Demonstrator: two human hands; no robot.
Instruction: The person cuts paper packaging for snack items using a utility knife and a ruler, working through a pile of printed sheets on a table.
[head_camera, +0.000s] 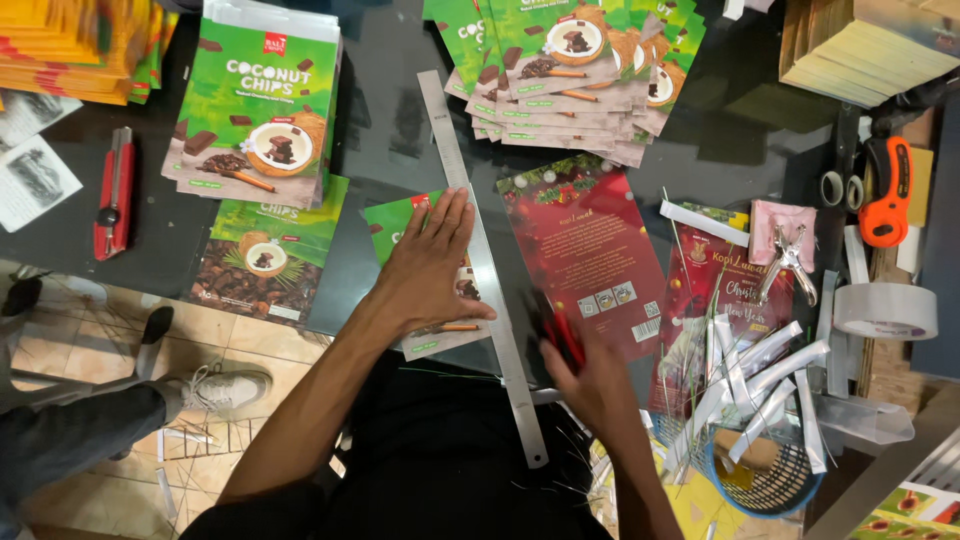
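Note:
My left hand lies flat, fingers spread, pressing a green printed pouch sheet and the edge of a long steel ruler onto the dark glass table. Just right of the ruler's lower half, my right hand grips a red utility knife; its blade is blurred. A red festive printed sheet lies beside the ruler under that hand.
Stacks of green pouch sheets sit at the top. A red cutter lies left. An orange cutter, tape roll, punch pliers and a blue basket of paper strips are right. Another person's shoes stand below left.

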